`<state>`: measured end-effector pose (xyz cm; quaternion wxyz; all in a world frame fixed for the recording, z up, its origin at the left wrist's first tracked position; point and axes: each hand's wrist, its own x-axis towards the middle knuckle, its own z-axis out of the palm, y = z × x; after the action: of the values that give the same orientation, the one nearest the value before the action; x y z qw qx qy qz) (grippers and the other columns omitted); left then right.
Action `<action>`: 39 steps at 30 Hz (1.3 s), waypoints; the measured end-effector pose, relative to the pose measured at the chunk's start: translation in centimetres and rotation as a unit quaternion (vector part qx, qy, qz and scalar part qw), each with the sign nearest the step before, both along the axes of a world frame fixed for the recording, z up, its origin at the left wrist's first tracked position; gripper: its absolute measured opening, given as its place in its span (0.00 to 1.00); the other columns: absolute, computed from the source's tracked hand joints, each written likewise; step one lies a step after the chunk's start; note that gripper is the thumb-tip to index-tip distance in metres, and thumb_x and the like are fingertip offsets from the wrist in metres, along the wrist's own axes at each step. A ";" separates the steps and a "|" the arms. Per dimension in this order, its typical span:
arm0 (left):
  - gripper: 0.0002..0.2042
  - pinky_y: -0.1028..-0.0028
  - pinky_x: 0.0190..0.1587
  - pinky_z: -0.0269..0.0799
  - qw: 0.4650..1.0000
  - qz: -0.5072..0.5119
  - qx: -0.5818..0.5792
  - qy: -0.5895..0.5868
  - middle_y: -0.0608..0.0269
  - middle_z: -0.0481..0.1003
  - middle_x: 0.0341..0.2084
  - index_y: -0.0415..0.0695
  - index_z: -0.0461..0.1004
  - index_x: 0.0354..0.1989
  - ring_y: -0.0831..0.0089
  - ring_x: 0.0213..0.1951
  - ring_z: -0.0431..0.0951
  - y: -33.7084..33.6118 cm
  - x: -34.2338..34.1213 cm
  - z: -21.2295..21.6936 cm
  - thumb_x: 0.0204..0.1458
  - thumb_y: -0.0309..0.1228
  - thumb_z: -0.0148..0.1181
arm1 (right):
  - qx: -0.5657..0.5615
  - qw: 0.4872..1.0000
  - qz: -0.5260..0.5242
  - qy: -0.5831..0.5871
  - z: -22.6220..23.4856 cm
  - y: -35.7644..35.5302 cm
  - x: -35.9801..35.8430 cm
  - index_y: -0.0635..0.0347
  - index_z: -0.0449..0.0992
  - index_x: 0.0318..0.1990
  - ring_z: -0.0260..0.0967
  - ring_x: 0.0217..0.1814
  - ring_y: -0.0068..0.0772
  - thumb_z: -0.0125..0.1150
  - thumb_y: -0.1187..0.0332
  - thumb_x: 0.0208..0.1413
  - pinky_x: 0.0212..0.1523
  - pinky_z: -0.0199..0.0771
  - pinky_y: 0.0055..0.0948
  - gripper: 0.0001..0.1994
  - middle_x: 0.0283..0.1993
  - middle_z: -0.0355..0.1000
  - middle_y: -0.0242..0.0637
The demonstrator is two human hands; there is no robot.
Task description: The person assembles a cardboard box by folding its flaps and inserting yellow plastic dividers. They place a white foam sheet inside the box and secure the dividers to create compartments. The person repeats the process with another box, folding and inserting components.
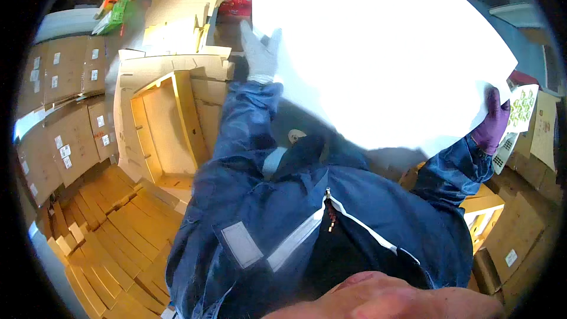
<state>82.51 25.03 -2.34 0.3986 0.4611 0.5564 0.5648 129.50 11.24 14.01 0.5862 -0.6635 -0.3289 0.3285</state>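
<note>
A large white panel spreads in front of my body, bright enough that its surface detail is washed out. At its left edge is my left hand in a pale grey glove, fingers stretched and thumb spread apart. The thumb overlaps the white surface; whether it presses on the panel cannot be told. My right hand, in a purple glove, is closed on the panel's right edge near the corner. Some of its fingers are hidden by the panel.
A yellow-brown drawer-like frame leans on cardboard at my left. Below it lie stacked yellow-brown boards. Cartons stand far left, near a green basket. A green-patterned sheet and more cardboard are at right.
</note>
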 end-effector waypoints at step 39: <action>0.49 0.57 0.67 0.57 0.908 0.361 -0.154 0.144 0.42 0.64 0.59 0.34 0.48 0.69 0.49 0.62 0.63 -28.1 -6.8 13.1 0.45 0.39 0.75 | -0.161 0.811 0.563 -0.003 1.2 18.1 -22.5 0.71 0.75 0.53 0.74 0.48 0.33 0.69 0.63 0.55 0.50 0.73 0.31 0.23 0.48 0.77 0.42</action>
<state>75.74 -3.11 10.75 0.1491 0.2379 0.8166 0.5044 106.98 29.33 15.21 0.1829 -0.4482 -0.5888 0.6473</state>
